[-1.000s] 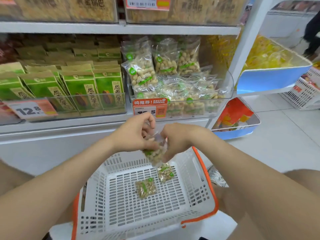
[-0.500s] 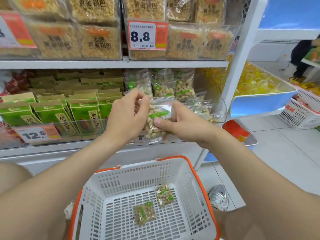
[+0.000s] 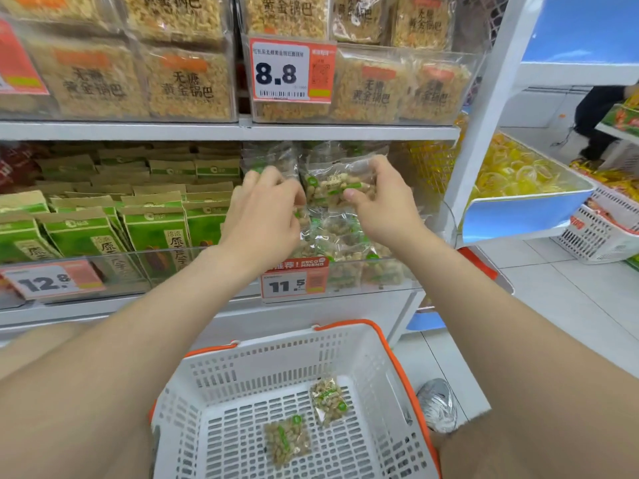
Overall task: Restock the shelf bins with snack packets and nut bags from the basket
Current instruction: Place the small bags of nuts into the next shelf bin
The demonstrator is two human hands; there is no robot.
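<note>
- Head view, the hands: the right hand (image 3: 384, 206) holds a small clear plastic bag of pale nuts with green label marks (image 3: 337, 188) up at the shelf. Its thumb is on the front face and its fingers (image 3: 378, 166) are curled over the bag's top right corner, pinching it.
- The left hand (image 3: 266, 210) reaches in just beside that bag, with its fingers bent down among the stocked bags. It is motion-blurred, so I cannot tell whether it pinches a bag or only steadies the row.
- Head view, the shelf: the held bag hangs over the clear acrylic shelf bin (image 3: 349, 271) behind the 11.5 price tag (image 3: 294, 283), against the upright row of matching bags and above the loose pile.
- Head view, below: the white slotted plastic basket with an orange rim (image 3: 262, 369) holds two more nut bags lying flat, one nearer (image 3: 287, 440) and one further back (image 3: 328, 401).
- Handling, as a judgement:
  - The bag looks light and limp.
  - The film is probably slick, and the loose nuts would shift and let it sag if it were held by one corner.
  - Holding the flat top seam or both upper corners should keep it upright when it is slotted into the row.
  - A gentle pinch is enough, since squeezing the body could crush the nuts.
</note>
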